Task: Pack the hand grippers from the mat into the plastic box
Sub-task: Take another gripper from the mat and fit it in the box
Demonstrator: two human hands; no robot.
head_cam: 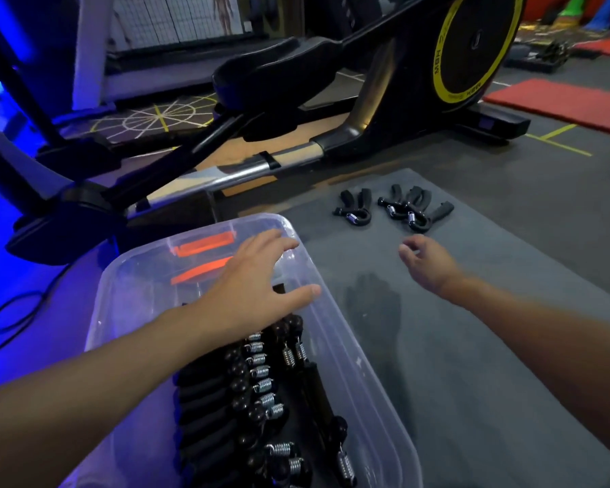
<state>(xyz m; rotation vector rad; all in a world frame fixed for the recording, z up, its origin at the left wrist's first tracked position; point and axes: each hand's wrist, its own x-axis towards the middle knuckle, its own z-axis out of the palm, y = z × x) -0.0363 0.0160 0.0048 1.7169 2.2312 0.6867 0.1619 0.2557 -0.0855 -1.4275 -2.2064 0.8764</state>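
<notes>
Beside grey mat (472, 329), splayed left hand (252, 281) hides boxed grippers (261, 375); right hand (428, 264) loose, empty.

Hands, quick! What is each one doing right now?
Left hand: open, empty, spread over the box.
Right hand: open, empty, fingers loosely curled above the mat.

Yellow ring (438, 58) around the exercise machine's black flywheel (476, 44) is showing black letters "MBH" on its left side. Smaller lettering along the ring's lower edge is blurring out, apparently ending "MBH" again.
</notes>
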